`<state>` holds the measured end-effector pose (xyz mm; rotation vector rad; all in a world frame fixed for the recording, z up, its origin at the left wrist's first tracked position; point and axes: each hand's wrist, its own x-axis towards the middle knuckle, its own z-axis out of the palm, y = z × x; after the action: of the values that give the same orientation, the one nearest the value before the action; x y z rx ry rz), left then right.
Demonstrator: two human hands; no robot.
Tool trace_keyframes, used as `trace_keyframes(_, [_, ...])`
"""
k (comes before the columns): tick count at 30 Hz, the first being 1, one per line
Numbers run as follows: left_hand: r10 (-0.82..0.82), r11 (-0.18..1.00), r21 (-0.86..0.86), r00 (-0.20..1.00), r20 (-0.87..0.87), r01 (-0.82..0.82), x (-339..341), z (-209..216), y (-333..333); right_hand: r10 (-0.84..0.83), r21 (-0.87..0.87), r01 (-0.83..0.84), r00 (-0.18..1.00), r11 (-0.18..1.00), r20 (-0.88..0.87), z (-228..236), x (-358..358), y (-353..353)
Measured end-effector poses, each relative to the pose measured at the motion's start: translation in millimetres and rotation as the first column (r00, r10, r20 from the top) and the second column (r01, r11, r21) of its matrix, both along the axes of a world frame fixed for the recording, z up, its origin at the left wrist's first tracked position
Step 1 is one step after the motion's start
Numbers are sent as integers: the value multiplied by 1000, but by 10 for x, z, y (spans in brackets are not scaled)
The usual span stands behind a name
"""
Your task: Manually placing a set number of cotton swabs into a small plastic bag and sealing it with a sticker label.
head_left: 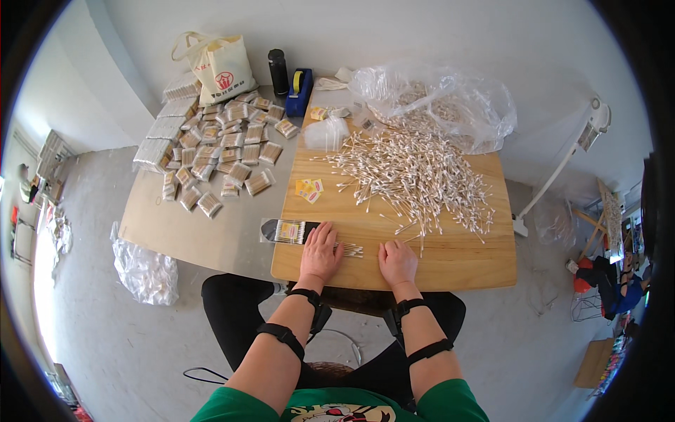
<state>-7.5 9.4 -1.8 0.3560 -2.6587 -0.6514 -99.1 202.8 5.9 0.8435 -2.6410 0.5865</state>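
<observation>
My left hand (322, 254) lies palm down at the board's near left edge, fingers stretched forward. Beneath its fingers is a dark flat piece (310, 228). Extending left from it, a clear packet (287, 231) holds a row of cotton swabs and a yellow-and-white card. By the thumb, a few loose cotton swabs (353, 250) stick out to the right. My right hand (398, 263) rests closed near the front edge; its curled fingers hide anything inside. Just beyond is a large heap of loose cotton swabs (415, 176).
Many filled swab packets (232, 144) cover the metal table, left. Behind stand a cloth bag (228, 70), black bottle (278, 72) and blue tape dispenser (299, 93). Yellow cards (309, 189) lie on the wooden board (464, 264). A large clear bag (478, 105) and white lamp (555, 176) are right.
</observation>
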Motion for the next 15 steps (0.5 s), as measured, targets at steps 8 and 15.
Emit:
trace_keyframes(8, [2, 1000, 13, 1000, -2, -2, 3, 0, -9, 8, -31, -8, 1000, 999, -7, -11, 5, -11])
trace_keyframes(15, [-1, 1000, 18, 1000, -13, 1, -41, 25, 36, 3, -17, -4, 1000, 1000, -18, -1, -42, 37])
